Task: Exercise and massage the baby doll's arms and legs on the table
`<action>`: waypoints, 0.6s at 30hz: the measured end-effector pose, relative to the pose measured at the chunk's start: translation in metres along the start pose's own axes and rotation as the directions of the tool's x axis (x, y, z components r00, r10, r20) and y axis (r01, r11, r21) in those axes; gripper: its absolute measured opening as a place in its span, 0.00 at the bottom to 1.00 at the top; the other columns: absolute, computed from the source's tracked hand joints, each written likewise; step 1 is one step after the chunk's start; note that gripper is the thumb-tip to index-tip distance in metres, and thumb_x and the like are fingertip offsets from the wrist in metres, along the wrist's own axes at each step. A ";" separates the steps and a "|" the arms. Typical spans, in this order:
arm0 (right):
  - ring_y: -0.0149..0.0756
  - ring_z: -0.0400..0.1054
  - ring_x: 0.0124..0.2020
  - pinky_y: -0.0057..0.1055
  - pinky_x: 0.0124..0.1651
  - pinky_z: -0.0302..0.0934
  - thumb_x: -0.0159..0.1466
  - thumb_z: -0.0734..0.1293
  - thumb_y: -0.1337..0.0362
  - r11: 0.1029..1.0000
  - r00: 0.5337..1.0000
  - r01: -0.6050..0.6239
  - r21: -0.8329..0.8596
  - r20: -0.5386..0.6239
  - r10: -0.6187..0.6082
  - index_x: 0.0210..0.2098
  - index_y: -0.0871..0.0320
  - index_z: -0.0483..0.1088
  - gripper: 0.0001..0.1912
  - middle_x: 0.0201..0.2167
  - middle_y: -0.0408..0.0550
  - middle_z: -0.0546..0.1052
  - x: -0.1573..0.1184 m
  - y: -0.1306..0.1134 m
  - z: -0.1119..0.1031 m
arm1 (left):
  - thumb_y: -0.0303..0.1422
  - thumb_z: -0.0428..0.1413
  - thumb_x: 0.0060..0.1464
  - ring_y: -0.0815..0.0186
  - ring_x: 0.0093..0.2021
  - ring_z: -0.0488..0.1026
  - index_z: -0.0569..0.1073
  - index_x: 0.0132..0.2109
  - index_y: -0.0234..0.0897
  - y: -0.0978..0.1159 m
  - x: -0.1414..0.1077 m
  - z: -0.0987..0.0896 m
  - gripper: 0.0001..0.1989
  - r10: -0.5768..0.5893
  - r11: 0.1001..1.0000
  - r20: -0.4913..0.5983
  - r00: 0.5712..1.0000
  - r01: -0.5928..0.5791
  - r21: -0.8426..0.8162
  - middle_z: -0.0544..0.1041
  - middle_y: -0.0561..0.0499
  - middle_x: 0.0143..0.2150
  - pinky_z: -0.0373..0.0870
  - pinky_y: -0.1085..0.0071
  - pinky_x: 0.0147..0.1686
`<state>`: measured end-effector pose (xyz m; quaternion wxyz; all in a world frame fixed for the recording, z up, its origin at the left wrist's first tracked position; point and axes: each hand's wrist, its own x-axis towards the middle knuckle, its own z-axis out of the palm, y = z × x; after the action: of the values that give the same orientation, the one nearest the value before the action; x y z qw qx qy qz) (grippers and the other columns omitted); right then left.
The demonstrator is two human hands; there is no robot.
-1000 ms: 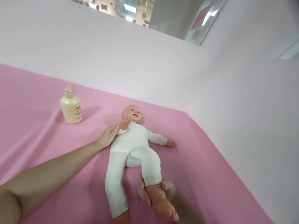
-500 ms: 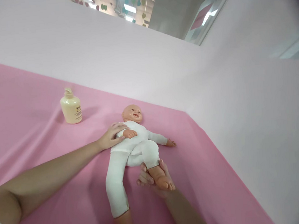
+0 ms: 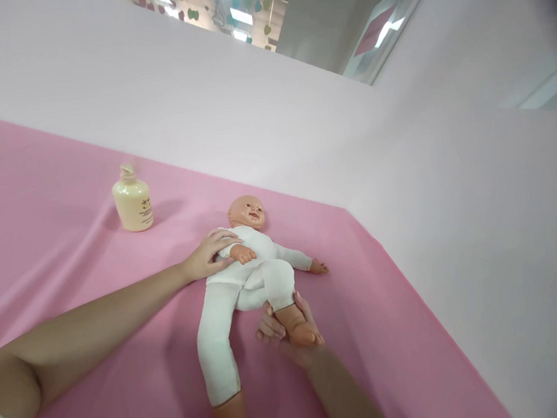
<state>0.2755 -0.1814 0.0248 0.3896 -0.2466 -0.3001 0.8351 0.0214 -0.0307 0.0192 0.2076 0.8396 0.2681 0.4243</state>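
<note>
A baby doll [image 3: 262, 245] in a white bodysuit lies on its back on a pink sheet [image 3: 369, 331]. My left hand [image 3: 208, 254] holds it at the side of the chest, fingers over the upper arm and thumb lower down, beside the doll's small hand. My right hand [image 3: 291, 339] is cupped from below around the shin of the bent leg [image 3: 291, 316], just under the knee; part of the palm is hidden behind the foot. The doll's other leg [image 3: 217, 346] stretches straight toward me, its foot cut off by the lower frame edge.
A cream pump bottle [image 3: 132, 200] with small print stands upright on the sheet, left of the doll's head. White padded walls [image 3: 271, 131] rise behind and to the right. Above them shows a window or mirror [image 3: 239, 9] with ceiling lights and hanging decorations.
My right hand has shifted the doll's bent leg slightly upward and toward its body, so the foot sits a little higher. My left hand stays almost in place.
</note>
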 end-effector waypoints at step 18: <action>0.30 0.54 0.22 0.40 0.45 0.62 0.60 0.58 0.32 0.997 0.790 0.063 -0.036 0.613 -0.028 0.30 0.54 0.64 0.30 0.20 0.37 0.61 0.002 0.003 0.000 | 0.57 0.43 0.65 0.55 0.62 0.68 0.71 0.57 0.36 -0.006 0.001 0.008 0.31 -0.365 0.912 -0.232 0.902 0.296 -0.282 0.73 0.41 0.61 0.61 0.55 0.66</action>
<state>0.2726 -0.1808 0.0226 0.2848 0.0334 -0.4385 0.8517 0.0271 -0.0267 0.0118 0.3369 0.6816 0.3809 0.5261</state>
